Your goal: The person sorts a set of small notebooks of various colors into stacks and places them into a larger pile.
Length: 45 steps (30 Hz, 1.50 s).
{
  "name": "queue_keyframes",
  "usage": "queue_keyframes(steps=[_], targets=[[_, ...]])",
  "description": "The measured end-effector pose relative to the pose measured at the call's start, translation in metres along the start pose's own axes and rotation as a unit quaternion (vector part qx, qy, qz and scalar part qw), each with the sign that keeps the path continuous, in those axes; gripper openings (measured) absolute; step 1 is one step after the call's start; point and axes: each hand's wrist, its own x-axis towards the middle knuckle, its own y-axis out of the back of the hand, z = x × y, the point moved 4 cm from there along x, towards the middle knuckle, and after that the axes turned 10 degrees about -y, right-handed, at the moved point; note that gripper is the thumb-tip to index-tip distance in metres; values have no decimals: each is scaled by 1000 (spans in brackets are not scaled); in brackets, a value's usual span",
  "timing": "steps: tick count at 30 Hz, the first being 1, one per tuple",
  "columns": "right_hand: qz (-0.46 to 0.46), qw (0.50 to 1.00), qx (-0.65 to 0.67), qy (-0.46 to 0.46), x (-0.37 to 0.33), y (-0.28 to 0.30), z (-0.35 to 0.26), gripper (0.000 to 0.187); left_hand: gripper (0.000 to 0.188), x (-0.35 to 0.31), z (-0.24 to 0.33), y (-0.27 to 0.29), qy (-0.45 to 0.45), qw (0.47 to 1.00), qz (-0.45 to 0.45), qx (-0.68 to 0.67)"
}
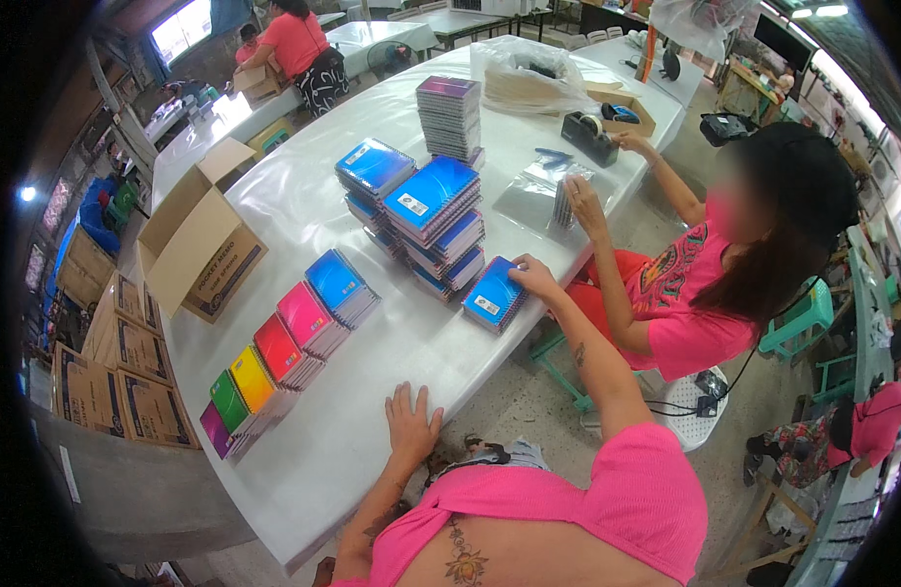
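Observation:
My right hand (534, 278) grips the corner of a small stack of blue spiral notebooks (493, 296) at the table's near right edge. Palm down on the white table (343, 445), my left hand (412, 423) holds nothing, its fingers apart. Just beyond my right hand rise tall piles of blue notebooks (432, 201). Behind them is another tall stack with a purple cover (449, 93). To the left runs a slanting row of notebook stacks: blue (335, 282), pink (305, 313), red (278, 344), yellow (253, 379), green (229, 401) and purple (213, 430).
An open cardboard box (201, 245) stands at the table's left edge, near stacked closed cartons (127, 377). At right, a co-worker in pink (690, 293) holds a small stack beside clear plastic sleeves (529, 191) and touches a tape dispenser (589, 139). A plastic bag (529, 73) lies farther back.

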Motion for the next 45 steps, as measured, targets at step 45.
queue_keyframes(steps=[45], targets=[[-111,941,7,320,-215,-210,-72,19,61,-1,-7,2,21,998,31,-58]])
